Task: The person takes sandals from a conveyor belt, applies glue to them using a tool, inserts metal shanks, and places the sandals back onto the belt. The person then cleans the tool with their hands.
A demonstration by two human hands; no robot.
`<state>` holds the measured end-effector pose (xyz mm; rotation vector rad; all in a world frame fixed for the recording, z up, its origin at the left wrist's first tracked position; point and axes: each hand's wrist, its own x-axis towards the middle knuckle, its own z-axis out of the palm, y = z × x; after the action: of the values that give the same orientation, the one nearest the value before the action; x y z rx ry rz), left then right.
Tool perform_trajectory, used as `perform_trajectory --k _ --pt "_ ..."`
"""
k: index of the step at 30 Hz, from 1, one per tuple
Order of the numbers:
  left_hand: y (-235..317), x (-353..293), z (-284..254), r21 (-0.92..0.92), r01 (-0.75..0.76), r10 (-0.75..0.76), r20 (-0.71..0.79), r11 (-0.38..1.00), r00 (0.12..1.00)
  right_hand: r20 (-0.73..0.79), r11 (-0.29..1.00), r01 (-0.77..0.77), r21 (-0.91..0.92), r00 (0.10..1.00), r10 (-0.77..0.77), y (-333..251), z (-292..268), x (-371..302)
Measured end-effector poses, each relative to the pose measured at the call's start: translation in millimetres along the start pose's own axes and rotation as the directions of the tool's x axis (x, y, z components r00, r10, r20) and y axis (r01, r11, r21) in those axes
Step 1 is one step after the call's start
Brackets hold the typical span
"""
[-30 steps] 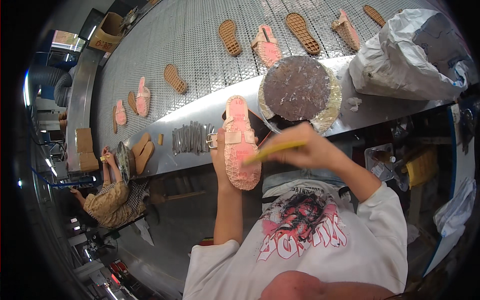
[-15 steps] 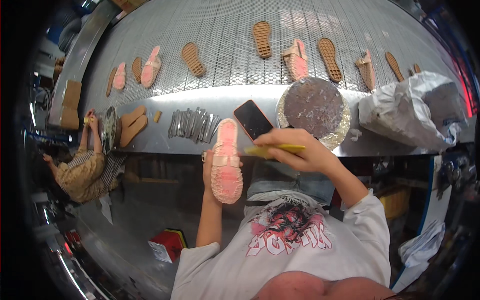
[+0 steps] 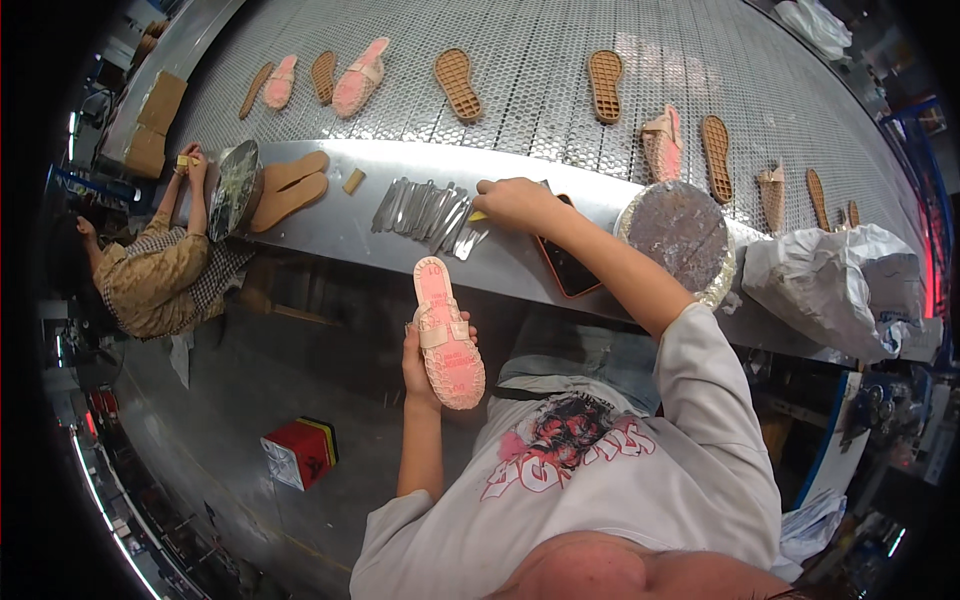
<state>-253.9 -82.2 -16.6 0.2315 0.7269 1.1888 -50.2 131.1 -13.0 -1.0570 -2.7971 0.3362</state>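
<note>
Steel worktop (image 3: 420, 160) under everything. Places below run from the round tub (image 3: 678, 238) on it.

Sandal (image 3: 450, 345), pink face up: left of the tub and toward the wearer, held off the worktop's near edge. The left hand (image 3: 415, 362) supports it, half-curled, thumb on one side, fingertips on the other; that hold is unchanged.

Pile of metal strips (image 3: 425, 213): well left of the tub, lying flat.

Right hand (image 3: 515, 205): the change. Half a second ago beside the sandal, now left of the tub at the strips' right end, fingers curled nearly closed round a yellow tool (image 3: 478, 215), mostly hidden. Contact with a strip: cannot tell. Judgement: tool work at the pink face has broken off; whether finished, unclear.

Phone (image 3: 568, 265): just left of the tub, partly under the right forearm.
</note>
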Motion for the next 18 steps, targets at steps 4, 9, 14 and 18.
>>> perform_trajectory --k 4,9,14,18 --pt "3.6 3.5 -8.6 -0.011 -0.002 0.003 0.007 1.0 1.0 0.029 1.0 0.025 0.005 0.999 -0.026 2.8 -0.7 7.1" --pt "9.6 10.0 -8.4 -0.021 -0.019 0.019 0.017 1.0 1.0 0.043 1.0 0.016 0.024 0.999 -0.018 4.2 -23.1 2.3" --pt "10.6 19.7 1.6 -0.107 -0.065 0.075 0.096 0.992 0.993 -0.194 0.921 0.055 0.386 0.981 0.023 -4.5 -58.0 -13.7" --pt "14.0 21.8 23.9 0.024 -0.129 0.128 0.048 0.991 0.991 -0.302 0.775 0.104 0.624 0.946 0.116 -49.2 -87.5 -38.9"
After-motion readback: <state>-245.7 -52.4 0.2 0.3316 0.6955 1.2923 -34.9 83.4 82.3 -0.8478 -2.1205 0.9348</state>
